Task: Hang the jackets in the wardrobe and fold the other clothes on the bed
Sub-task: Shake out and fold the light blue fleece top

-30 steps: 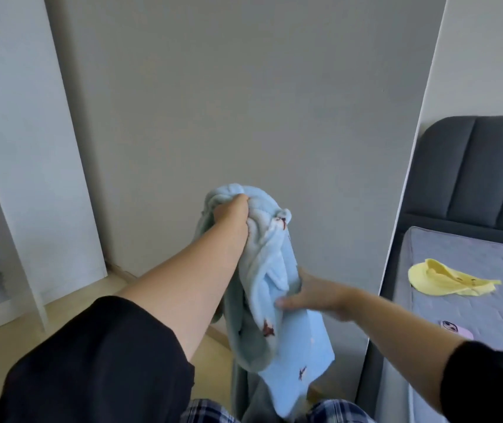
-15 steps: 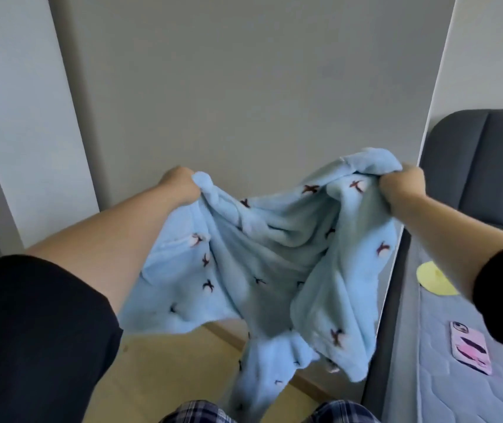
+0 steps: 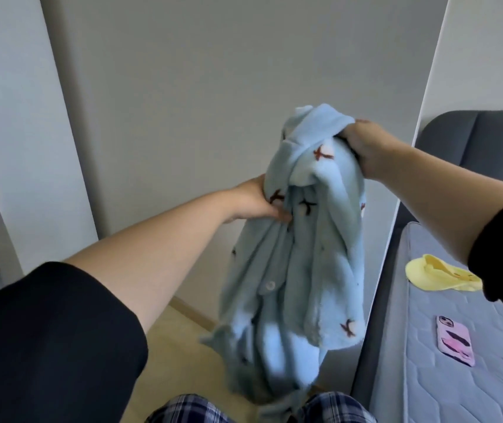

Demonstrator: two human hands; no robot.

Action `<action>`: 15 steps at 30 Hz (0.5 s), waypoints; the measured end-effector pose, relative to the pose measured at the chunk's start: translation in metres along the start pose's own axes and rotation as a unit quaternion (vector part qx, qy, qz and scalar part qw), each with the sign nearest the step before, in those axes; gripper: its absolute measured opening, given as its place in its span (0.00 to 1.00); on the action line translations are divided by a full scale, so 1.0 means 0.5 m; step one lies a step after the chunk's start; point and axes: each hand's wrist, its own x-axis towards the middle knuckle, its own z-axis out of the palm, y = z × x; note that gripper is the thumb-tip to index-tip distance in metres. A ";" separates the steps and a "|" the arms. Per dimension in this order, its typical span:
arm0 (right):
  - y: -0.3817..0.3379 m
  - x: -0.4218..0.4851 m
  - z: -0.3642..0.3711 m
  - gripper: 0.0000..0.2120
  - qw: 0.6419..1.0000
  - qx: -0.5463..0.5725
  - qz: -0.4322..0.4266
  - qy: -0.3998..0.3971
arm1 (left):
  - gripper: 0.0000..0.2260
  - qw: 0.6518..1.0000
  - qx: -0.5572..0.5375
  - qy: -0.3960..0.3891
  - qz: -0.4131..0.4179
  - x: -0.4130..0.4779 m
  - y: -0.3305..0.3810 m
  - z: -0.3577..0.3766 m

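Head view: light-blue fleece garment (image 3: 299, 270), probably a jacket
Right hand (image 3: 363, 148): clutching bunched top
Left hand (image 3: 256, 203): pinching a lower fold
Tip: shake it open before hanging

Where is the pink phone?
In the head view the pink phone lies at the lower right on the mattress, nearer the camera than the yellow cloth.

No legible text — not on garment, phone case, bed.
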 end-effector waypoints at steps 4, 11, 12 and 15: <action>0.010 0.015 -0.040 0.08 0.911 -0.398 -0.108 -0.019 | 0.10 0.971 -0.045 0.227 -0.053 0.015 -0.036 -0.002; 0.066 0.005 -0.067 0.10 0.637 -0.758 -0.057 -0.130 | 0.08 0.917 -0.100 0.373 -0.095 0.024 -0.046 -0.028; 0.075 0.004 -0.065 0.08 0.611 -0.781 -0.069 -0.106 | 0.08 0.920 -0.094 0.370 -0.092 0.024 -0.040 -0.025; 0.093 0.009 -0.080 0.08 0.623 -0.774 -0.097 0.057 | 0.08 0.929 -0.051 0.354 -0.096 0.011 -0.039 -0.036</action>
